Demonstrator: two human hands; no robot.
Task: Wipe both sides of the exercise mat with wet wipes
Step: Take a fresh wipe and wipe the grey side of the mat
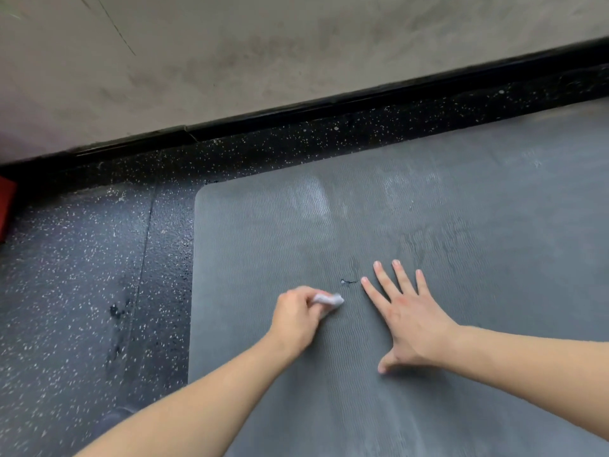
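A dark grey exercise mat (428, 225) with a fine wavy ribbed texture and paler shiny patches lies on a black floor (82, 275) speckled with white. A whitish wet wipe (329, 300). A mottled beige-grey wall (263, 44), black baseboard (296, 110), red object (6, 209).

I'm looking down at what reads as a gym: black speckled rubber floor (82, 291) in tiles, a grey textured exercise mat (428, 225) laid on it, and a bare concrete wall (263, 44) with black skirting (296, 110).

Just one head cam here, wide-angle, looking forward and down from pretty close over the mat (428, 225) on the floor (82, 291), wall (263, 61) up top.
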